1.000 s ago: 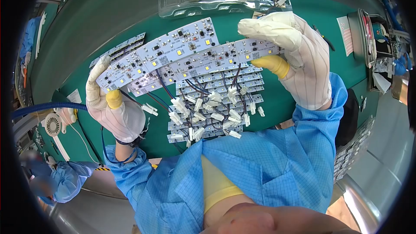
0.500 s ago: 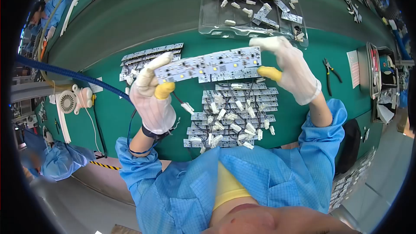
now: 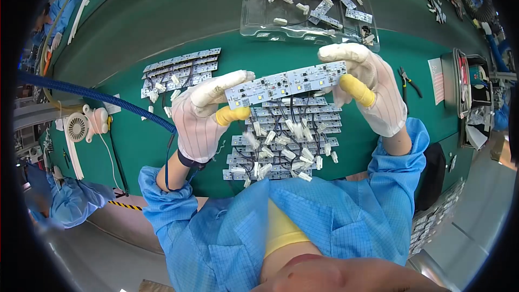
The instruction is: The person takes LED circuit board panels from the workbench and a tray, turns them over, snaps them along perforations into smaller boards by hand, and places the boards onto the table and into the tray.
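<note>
A white curved circuit board (image 3: 286,85) with small yellow squares is held up between both gloved hands. My left hand (image 3: 208,111) grips its left end, with a yellow-covered thumb below and fingers above. At the right end my right hand (image 3: 365,86) pinches the board in the same way. Below and behind it lie stacked rows of boards (image 3: 284,157) with dark wires and white connectors (image 3: 288,154). Another stack of boards (image 3: 181,70) rests on the green mat to the left, beyond my left hand.
A clear plastic tray (image 3: 308,32) at the back holds more boards. Pliers (image 3: 409,83) lie at the right, near a black case (image 3: 459,86). At the left are a small fan (image 3: 77,128) and a blue coiled hose (image 3: 97,93). A co-worker's blue sleeve (image 3: 81,203) shows at the lower left.
A second ago both hands were holding overlapping long boards. At half a second my right hand was open beside the held board; now it has closed on the right end of a board.
</note>
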### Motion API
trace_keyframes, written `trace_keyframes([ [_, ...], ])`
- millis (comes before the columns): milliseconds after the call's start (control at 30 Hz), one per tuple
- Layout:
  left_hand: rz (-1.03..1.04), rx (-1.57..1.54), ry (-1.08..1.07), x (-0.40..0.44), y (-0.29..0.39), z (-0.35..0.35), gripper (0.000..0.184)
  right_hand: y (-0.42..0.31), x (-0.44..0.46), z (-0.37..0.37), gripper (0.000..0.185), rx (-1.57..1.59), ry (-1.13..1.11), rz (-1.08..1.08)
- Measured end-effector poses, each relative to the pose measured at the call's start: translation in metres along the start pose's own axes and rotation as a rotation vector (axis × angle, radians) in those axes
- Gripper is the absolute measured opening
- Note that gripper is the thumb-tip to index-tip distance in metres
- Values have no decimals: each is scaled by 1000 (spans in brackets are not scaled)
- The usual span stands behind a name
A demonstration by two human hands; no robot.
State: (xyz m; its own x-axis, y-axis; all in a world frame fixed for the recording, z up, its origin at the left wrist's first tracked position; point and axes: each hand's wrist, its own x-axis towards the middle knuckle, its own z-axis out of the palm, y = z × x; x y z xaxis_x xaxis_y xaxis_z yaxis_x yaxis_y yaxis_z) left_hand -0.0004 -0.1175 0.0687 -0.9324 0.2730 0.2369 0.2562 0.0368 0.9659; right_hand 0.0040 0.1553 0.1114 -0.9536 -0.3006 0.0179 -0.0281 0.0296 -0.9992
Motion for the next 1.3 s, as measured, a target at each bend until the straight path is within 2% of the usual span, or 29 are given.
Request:
trace_keyframes([
  [33, 23, 145, 0, -1, -2, -1, 49, 2, -1, 0, 48, 2, -1, 7],
  [67, 14, 144, 0, 0, -3, -1, 49, 4, -1, 1, 48, -59, 31, -25],
  [133, 174, 260, 33, 3, -4, 0, 46, 7, -2, 0, 48, -117, 60, -53],
  [200, 142, 269, 26, 4, 1, -1, 46, 8, -3, -5, 49, -197, 45, -11],
  [300, 133, 289, -17, 6, 3, -3, 50, 9, -2, -6, 51, -134, 28, -7],
  [400, 167, 223, -25, 6, -2, -4, 48, 11, -4, -7, 51, -84, 3, -32],
  [500, 138, 186, -20, 2, -1, -3, 45, 9, -6, -5, 50, -164, 73, -31],
  [567, 136, 126, -2, 1, -4, -2, 44, 5, -5, -5, 48, -166, 26, -69],
  [667, 157, 187, -17, 3, -5, -5, 42, -2, -5, -2, 46, -54, -2, 20],
  [733, 130, 165, -44, 2, -5, -5, 41, -2, -5, -1, 47, -65, 9, 6],
  [800, 85, 5, -17, 1, -6, -3, 42, -5, -5, -2, 49, -53, 0, 7],
  [867, 106, 38, -41, 1, -3, -2, 42, -3, -5, -1, 50, -37, 18, -3],
  [933, 130, 110, 9, 2, -4, -1, 43, -2, -4, -6, 53, -68, -67, -94],
  [967, 87, -41, 14, 1, -8, 0, 43, 0, -5, -6, 51, -116, -74, -110],
  [1000, 36, 62, 32, 3, -8, -2, 43, -4, -4, -9, 51, -130, -52, -101],
  [1067, -62, 238, 4, 9, 2, 0, 43, -13, -4, -16, 48, -383, -237, -177],
  [1200, -27, 273, -9, 12, -1, 3, 43, 0, -6, -14, 47, -439, -107, -283],
  [1233, -65, 264, 14, 11, -1, 4, 43, 3, -7, -14, 39, -382, -102, -287],
  [1300, -39, 227, 6, 9, -5, 2, 42, -1, -7, -15, 36, -421, -100, -285],
])
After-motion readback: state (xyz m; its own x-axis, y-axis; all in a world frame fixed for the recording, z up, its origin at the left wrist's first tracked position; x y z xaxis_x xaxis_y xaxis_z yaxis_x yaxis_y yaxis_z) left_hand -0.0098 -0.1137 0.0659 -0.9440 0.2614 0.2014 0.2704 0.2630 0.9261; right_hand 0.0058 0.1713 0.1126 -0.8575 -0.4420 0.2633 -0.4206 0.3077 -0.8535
